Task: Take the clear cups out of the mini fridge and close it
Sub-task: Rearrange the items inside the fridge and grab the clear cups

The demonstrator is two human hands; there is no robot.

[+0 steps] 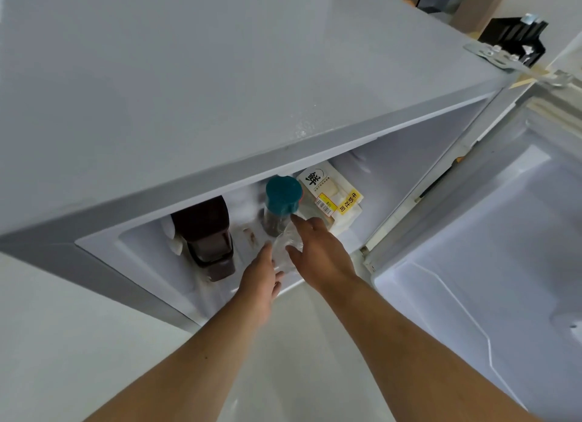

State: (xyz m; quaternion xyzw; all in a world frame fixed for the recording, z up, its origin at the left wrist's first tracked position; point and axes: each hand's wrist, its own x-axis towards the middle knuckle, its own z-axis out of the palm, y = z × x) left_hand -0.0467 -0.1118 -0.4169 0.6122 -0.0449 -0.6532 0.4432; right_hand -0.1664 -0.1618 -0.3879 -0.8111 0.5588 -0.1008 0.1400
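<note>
pale floor runs under the open mini fridge (252,91), its door (504,248) swung to the right of the frame. at centre, left hand (263,276) and right hand (318,251), fingers spread, cup the clear cups (283,248) without closing. squeezing may crush them, or a fingertip may topple the teal-capped jar (282,204) just behind.

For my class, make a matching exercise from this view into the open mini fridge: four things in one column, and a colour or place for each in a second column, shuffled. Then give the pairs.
Column 1
1. jar lid
2. sauce bottle
3. bread packet
4. fridge door

Column 2
A. dark brown, at the left of the compartment
B. swung open on the right
C. teal, in the middle, just behind the clear cups
D. white with a yellow label, right of the jar

Pairs: 1-C, 2-A, 3-D, 4-B
</note>
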